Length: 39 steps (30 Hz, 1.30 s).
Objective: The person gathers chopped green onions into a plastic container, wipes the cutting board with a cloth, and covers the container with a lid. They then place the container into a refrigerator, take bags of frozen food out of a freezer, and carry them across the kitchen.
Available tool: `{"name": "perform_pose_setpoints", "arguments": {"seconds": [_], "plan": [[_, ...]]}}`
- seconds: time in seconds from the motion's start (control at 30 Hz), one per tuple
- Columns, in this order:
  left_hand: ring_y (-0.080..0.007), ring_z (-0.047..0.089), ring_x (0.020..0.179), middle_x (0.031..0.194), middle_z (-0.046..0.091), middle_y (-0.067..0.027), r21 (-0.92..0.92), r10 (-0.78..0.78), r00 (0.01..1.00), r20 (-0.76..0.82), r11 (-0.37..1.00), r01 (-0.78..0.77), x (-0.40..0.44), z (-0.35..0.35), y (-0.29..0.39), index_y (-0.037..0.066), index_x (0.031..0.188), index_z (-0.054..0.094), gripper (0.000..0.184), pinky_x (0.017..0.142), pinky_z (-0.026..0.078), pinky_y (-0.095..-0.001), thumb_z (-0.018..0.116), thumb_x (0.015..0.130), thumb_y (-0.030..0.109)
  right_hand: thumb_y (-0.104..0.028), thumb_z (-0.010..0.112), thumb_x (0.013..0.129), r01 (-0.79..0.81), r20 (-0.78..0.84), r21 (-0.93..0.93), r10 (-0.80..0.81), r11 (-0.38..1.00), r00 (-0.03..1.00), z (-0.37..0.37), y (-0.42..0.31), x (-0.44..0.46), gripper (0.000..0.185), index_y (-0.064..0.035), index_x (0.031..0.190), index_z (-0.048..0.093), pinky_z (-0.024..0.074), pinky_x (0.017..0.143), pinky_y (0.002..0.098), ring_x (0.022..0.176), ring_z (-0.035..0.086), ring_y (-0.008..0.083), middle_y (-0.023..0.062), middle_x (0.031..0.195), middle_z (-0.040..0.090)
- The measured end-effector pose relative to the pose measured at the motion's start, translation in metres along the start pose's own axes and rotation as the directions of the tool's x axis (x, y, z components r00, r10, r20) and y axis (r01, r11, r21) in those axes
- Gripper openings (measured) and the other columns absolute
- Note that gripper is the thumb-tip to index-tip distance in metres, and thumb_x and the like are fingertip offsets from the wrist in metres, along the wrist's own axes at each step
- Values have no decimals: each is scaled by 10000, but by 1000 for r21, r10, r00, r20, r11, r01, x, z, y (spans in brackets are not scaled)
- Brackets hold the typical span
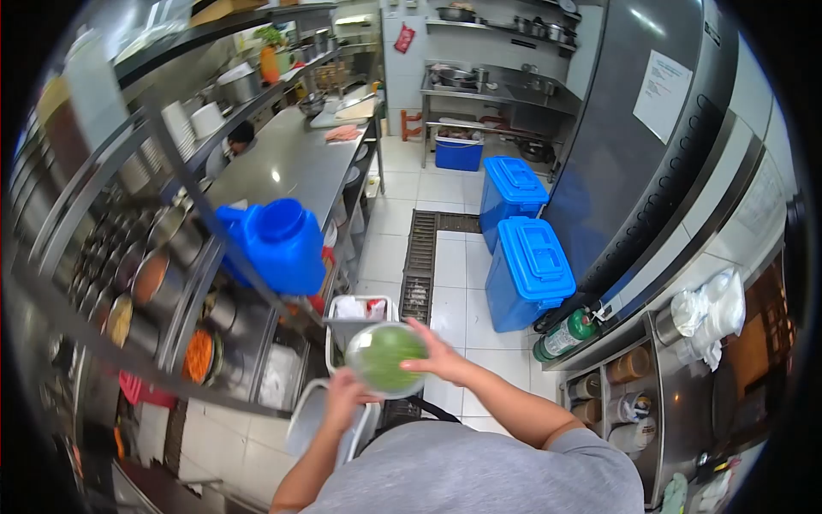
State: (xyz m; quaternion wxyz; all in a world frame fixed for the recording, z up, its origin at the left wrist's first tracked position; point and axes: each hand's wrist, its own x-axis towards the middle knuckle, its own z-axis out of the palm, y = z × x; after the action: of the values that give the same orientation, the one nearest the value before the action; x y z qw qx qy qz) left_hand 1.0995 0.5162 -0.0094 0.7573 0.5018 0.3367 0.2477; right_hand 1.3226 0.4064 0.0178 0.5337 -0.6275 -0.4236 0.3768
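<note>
The right hand (441,357) grips the right side of a round, see-through bowl (385,361), with its thumb across the front. The left hand (344,397) holds the bowl's lower left edge. The bowl is up in the air in front of the person's belly, and it looks shiny, with green stuff showing through. Just below is a pale plastic bin (310,417). To the left stands a fat, smooth blue jug (295,248), near a long, shiny metal table (270,167). To the right are two boxy blue bins with lids (533,295) and a round green tank (567,336). Its label and the white paper (664,96) on the tall metal door (599,163) have writing too small to read.
</note>
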Motion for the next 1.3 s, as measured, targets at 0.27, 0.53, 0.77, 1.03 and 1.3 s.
{"name": "perform_pose_setpoints", "arguments": {"seconds": [0.27, 0.53, 0.77, 1.03, 1.3], "plan": [[-253, 687, 818, 1015, 575, -88, 255, -497, 687, 530, 866, 430, 254, 188, -16, 57, 1031, 481, 222, 721, 594, -382, 591, 927, 219, -206, 671, 796, -91, -271, 787, 474, 610, 838, -212, 123, 15, 649, -106, 1389, 428, 348, 1048, 421, 1254, 468, 310, 118, 1316, 541], [-329, 626, 1056, 1117, 647, -209, 891, -329, 850, 412, 340, -300, 568, 221, -82, 14, 1187, 578, 501, 895, 489, -413, 683, 817, 335, -195, 605, 745, 18, -354, 904, 725, 427, 590, -420, 173, 146, 598, -82, 1322, 500, 395, 1005, 541, 1171, 539, 336, 148, 1292, 552], [-333, 650, 992, 1099, 655, -209, 844, -277, 959, 57, 527, 102, 731, 161, -40, 14, 1246, 540, 519, 836, 519, -391, 690, 828, 283, -114, 617, 798, 134, -473, 718, 338, 683, 813, -623, 124, 459, 508, -6, 1281, 503, 442, 985, 402, 1124, 567, 261, 126, 1210, 591], [-199, 665, 709, 1054, 653, -126, 523, -421, 890, -173, 727, 445, 1004, 143, 35, 15, 1172, 568, 377, 552, 504, -309, 658, 863, 211, -197, 653, 804, 134, -395, 857, 468, 497, 791, -669, 129, 751, 497, -51, 1263, 531, 457, 951, 414, 1103, 577, 248, 117, 1198, 602], [-148, 629, 792, 970, 664, -71, 745, -399, 884, 245, 661, 92, 1312, 324, 159, 26, 1159, 599, 333, 643, 474, -283, 636, 885, 212, -274, 633, 803, 247, -495, 868, 699, 432, 516, -770, 170, 832, 574, -83, 1327, 498, 436, 987, 506, 1170, 552, 312, 133, 1319, 536]]}}
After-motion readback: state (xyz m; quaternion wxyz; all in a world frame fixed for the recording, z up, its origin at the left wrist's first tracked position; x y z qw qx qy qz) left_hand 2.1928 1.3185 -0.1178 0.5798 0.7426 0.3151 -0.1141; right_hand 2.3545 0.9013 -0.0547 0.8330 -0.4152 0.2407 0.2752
